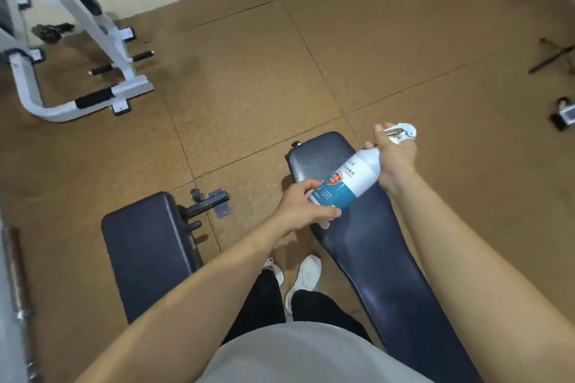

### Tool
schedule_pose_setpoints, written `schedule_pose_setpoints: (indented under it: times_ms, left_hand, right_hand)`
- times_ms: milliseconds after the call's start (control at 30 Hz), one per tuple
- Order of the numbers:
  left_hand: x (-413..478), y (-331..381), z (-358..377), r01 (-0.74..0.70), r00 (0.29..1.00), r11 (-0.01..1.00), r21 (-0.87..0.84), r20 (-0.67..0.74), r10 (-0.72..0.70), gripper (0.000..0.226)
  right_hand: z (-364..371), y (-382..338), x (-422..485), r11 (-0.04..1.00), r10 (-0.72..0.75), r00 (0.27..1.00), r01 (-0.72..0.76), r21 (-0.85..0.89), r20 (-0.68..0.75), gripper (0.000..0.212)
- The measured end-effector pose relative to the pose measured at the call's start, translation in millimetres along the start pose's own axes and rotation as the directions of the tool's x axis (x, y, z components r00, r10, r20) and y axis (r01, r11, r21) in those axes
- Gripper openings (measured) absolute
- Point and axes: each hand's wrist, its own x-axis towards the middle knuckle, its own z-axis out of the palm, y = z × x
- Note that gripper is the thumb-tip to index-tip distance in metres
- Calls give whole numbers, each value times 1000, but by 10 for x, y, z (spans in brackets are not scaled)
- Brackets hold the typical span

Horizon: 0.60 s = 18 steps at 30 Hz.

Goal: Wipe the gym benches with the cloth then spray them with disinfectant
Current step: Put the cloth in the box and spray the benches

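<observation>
I count two dark padded benches, the left bench (146, 258) and the right bench (373, 252). One spray bottle (345, 180). Two hands, the left hand (301, 205) and the right hand (395, 158). Two white shoes (308, 274). One white machine frame (129, 90). One metal bar (15, 274).

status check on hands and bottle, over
Left hand holds base of white plastic spray bottle with teal label, right hand grips its trigger neck. Tilted over long dark padded bench. No cloth in view.
</observation>
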Motion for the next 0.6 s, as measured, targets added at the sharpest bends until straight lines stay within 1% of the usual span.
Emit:
schedule_pose_setpoints:
  times_ms: [100, 167, 233, 367, 433, 500, 600]
  left_hand:
    - [37, 126, 360, -21, 998, 995, 93, 64, 15, 62]
    - [51, 155, 579, -25, 993, 990, 139, 118, 9, 63]
    - [48, 163, 783, -35, 988, 983, 181, 154, 7, 61]
    - [-31, 138, 1186, -77, 977, 954, 291, 211, 14, 57]
    - [-67, 73, 1351, -87, 974, 940, 329, 226, 11, 57]
    - [-110, -6, 1479, -74, 970, 939, 337, 241, -10, 55]
    - [-176, -148, 1634, -40, 966, 943, 330, 255, -48, 50]
  right_hand:
    - [-469, -108, 1, 996, 32, 992, -22, 82, -122, 20]
    - [-786, -132, -27, 993, 50, 983, -29, 118, -178, 22]
    - [-1093, -133, -66, 987, 64, 977, -32, 159, -201, 19]
    - [-1611, -100, -172, 983, 75, 961, -26, 184, -264, 15]
    - [-1812, -51, -220, 980, 93, 946, -32, 195, -311, 18]
    - [-1987, 30, -270, 978, 118, 927, -47, 203, -356, 22]
    - [-2246, 193, -332, 972, 158, 922, -83, 219, -354, 19]
